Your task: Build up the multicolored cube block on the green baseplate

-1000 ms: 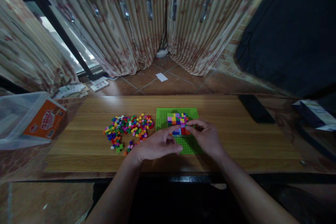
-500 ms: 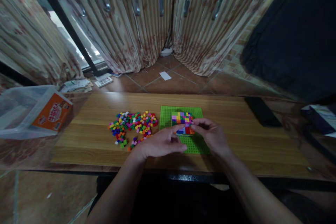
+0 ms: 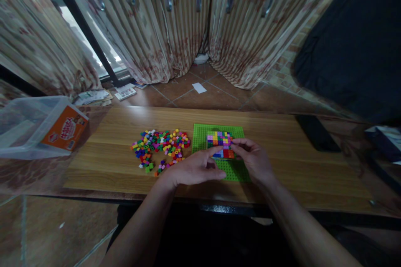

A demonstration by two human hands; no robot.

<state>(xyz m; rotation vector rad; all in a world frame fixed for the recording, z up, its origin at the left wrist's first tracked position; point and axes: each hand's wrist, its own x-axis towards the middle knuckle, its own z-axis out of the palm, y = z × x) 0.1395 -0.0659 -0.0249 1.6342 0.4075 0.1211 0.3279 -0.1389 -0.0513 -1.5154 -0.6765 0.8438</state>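
We see a multicoloured brick block (image 3: 219, 138) on the green baseplate (image 3: 199, 132), in the part of it farther from the body. The left hand (image 3: 199, 168) comes in over the baseplate's left side, its index finger stretched to the block's near edge and its thumb well apart over the near green studs; we judge that this spread steadies the block. The right hand (image 3: 257, 162) sits at the block's right edge, thumb and index finger narrowly together, a hold that would suit small pieces. The loose bricks (image 3: 163, 142) lie scattered on the worktop (image 3: 282, 167) just left of the baseplate, probably to keep them within easy reach while leaving the studs free. Well to the left of the baseplate, a clear tub (image 3: 21, 127) is cut off by the picture's edge. A dark flat slab (image 3: 318, 133) lies well to its right; we cannot make out what it is. The hands cover part of the block and the near studs, and we cannot tell whether the right fingers pinch a brick. The smaller bricks blur together.
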